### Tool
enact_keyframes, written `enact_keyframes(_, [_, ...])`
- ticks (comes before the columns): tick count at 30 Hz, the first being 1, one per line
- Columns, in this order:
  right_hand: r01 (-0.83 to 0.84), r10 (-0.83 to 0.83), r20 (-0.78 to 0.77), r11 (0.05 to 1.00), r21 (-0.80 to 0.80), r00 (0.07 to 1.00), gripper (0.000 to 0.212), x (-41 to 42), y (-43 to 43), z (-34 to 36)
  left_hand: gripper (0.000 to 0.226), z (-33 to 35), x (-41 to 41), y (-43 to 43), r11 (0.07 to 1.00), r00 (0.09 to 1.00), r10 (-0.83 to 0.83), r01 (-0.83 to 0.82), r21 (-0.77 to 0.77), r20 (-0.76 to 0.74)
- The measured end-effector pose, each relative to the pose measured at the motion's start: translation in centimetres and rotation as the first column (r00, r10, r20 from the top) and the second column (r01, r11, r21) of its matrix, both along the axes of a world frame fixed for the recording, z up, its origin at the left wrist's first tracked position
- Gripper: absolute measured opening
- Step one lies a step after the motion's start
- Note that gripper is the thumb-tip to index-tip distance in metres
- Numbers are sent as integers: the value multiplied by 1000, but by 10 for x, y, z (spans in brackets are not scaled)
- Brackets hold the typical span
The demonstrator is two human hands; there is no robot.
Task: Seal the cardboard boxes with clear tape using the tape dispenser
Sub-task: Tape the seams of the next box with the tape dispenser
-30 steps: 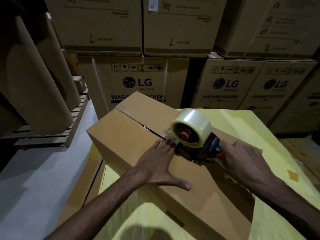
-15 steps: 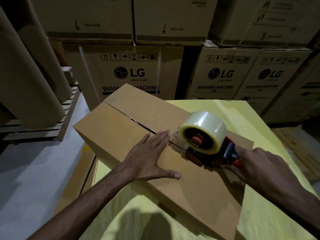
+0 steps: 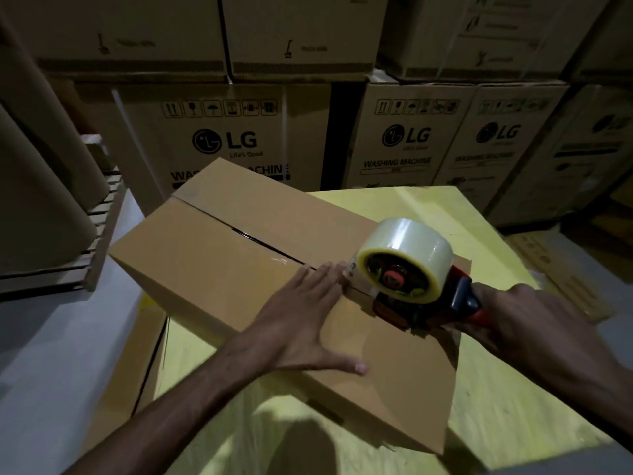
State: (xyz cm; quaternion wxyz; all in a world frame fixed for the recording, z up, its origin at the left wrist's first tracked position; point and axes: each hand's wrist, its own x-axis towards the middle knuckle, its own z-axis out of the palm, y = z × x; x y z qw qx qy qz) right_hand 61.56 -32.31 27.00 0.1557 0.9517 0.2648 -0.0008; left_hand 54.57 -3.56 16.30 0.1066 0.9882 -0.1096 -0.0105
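A plain brown cardboard box lies on a yellow table, its two top flaps meeting in a dark seam that runs from far left to near right. My left hand lies flat on the lid, fingers straight, fingertips at the seam. My right hand grips the red and black handle of the tape dispenser, which sits on the seam just right of my left fingertips. A fat roll of clear tape rides on it. A shiny strip of tape shows on the seam by my fingers.
Large printed washing-machine cartons are stacked in a wall behind the table. Big brown paper rolls rest on a wooden pallet at the left. Flat cardboard lies on the floor at the right.
The dispenser and my right hand have slid back along the seam toward me and to the right. My left hand stays flat on the lid, trailing just behind the dispenser.
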Motion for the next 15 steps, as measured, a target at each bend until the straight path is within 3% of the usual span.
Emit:
enact_keyframes(2, [-2, 3, -21, 1000, 29, 1000, 49, 1, -1, 2, 141, 0, -3, -35, 997, 998, -35, 39, -64, 52])
enact_keyframes(5, [8, -7, -27, 999, 51, 1000, 50, 6, -5, 2, 145, -3, -5, -67, 990, 991, 81, -68, -120, 107])
enact_keyframes(15, [-3, 4, -32, 999, 37, 999, 44, 2, -10, 1, 146, -8, -8, -64, 986, 986, 135, -124, -115, 99])
